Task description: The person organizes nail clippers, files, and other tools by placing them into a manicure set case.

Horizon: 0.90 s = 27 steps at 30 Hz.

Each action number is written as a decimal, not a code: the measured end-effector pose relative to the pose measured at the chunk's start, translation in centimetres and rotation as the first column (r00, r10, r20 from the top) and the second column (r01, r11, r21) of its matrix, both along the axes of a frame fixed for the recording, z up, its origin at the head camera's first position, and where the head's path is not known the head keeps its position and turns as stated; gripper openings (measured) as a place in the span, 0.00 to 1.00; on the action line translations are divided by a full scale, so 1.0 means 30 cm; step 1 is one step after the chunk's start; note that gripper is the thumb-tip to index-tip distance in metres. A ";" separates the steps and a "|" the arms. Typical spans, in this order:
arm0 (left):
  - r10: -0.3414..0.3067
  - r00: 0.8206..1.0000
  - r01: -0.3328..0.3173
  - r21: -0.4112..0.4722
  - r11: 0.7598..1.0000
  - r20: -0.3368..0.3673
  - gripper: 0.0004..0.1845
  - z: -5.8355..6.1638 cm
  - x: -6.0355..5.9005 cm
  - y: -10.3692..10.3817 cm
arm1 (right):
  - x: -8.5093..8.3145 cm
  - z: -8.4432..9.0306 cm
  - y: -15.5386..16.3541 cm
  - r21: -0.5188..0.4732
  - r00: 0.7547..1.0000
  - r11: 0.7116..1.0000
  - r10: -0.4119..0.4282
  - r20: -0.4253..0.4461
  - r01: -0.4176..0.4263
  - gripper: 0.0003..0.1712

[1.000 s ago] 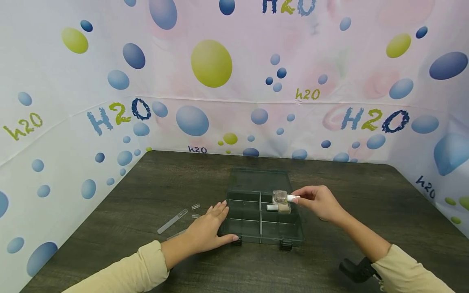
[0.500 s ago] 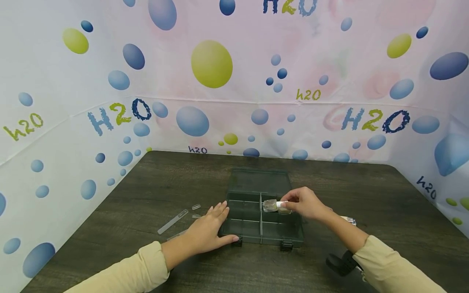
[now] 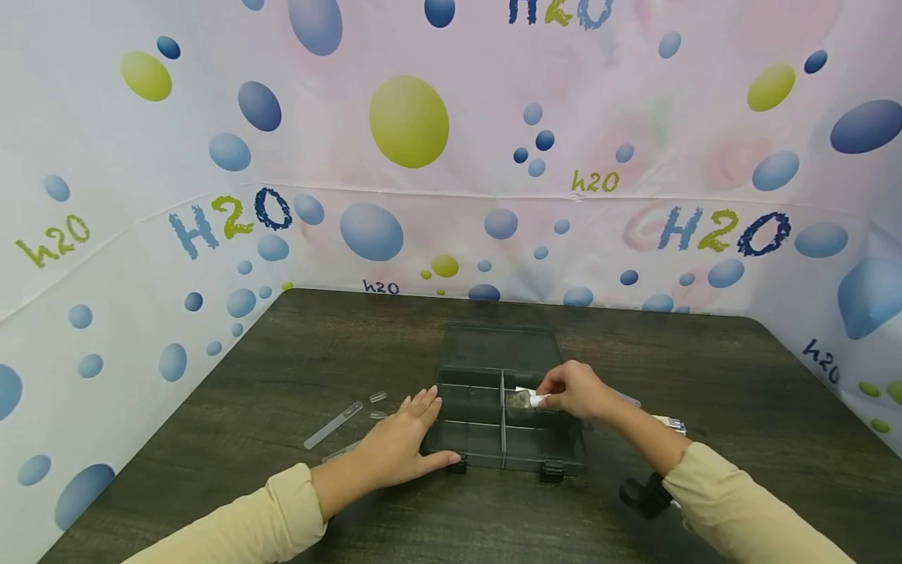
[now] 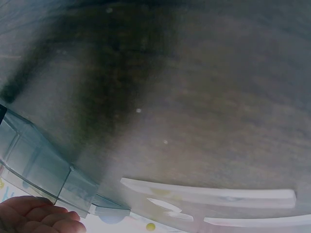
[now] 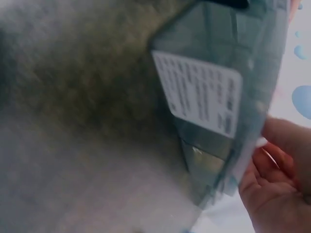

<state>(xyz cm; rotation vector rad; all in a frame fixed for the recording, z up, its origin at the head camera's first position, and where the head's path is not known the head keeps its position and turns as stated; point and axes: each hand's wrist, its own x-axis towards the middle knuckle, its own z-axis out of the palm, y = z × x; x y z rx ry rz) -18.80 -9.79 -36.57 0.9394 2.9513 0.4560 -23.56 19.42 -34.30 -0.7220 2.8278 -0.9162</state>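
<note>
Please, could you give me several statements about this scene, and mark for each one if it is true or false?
1. The right grip holds a small bottle by its white cap. True.
2. The bottle is at the front left of the box. False: it is at the back right of the box.
3. The lid of the box is open. True.
4. The left grip pinches a long translucent strip. False: the left grip is at the box's left side, and the strip lies on the table.
5. The right wrist view shows a white label on the box. True.
6. Both sleeves are black. False: they are beige.
</note>
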 end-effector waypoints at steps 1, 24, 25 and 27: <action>0.000 1.000 0.000 0.000 1.000 0.001 0.45 0.000 0.000 0.000 | -0.005 0.001 0.000 0.012 1.000 1.000 0.010 0.005 -0.010 0.03; -0.007 1.000 0.007 0.001 1.000 -0.015 0.44 -0.002 0.003 0.004 | 0.037 0.001 0.043 -0.081 0.982 0.993 -0.097 -0.161 0.084 0.08; -0.007 1.000 0.007 0.002 1.000 -0.018 0.44 -0.001 0.003 0.004 | 0.046 0.004 0.048 -0.093 0.977 0.990 -0.117 -0.180 0.102 0.08; -0.006 1.000 0.006 0.002 1.000 -0.023 0.44 0.000 0.001 0.004 | 0.063 0.011 0.059 -0.108 0.963 0.986 -0.146 -0.227 0.125 0.09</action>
